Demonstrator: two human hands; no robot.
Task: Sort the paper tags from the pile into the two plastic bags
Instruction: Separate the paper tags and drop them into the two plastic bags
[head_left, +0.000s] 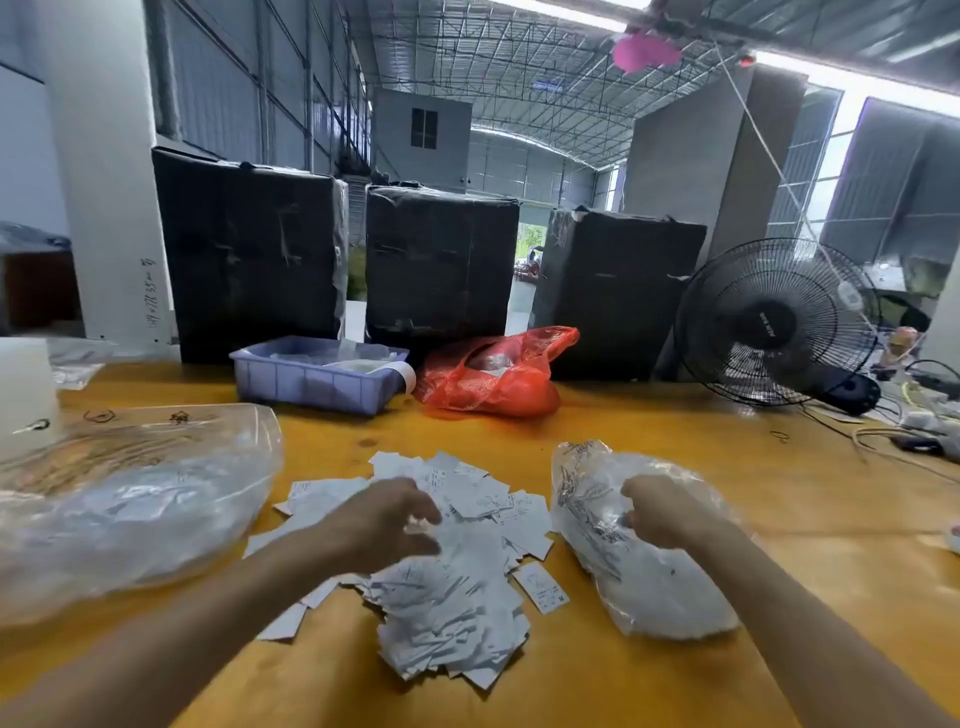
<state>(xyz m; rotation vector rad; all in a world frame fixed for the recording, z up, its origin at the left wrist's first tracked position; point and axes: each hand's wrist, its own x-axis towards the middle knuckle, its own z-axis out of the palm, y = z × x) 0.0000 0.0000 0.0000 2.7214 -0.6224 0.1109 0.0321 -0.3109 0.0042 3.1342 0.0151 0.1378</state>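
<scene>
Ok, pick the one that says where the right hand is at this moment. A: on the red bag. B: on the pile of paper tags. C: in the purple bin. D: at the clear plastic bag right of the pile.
D: the right hand sits curled at the top of the right-side clear plastic bag, while the left hand is the one over the pile of paper tags.

Person, partial view: two forearms and two hands only. Left hand (387, 522) enters from 7 o'clock on a long bare forearm; right hand (657, 512) enters from 5 o'clock, likewise on a bare forearm. No sleeve edge visible on either arm up to the frame border. Both wrists bare; hands ungloved. Fingers partly blurred, so rings and nails cannot be told.
</scene>
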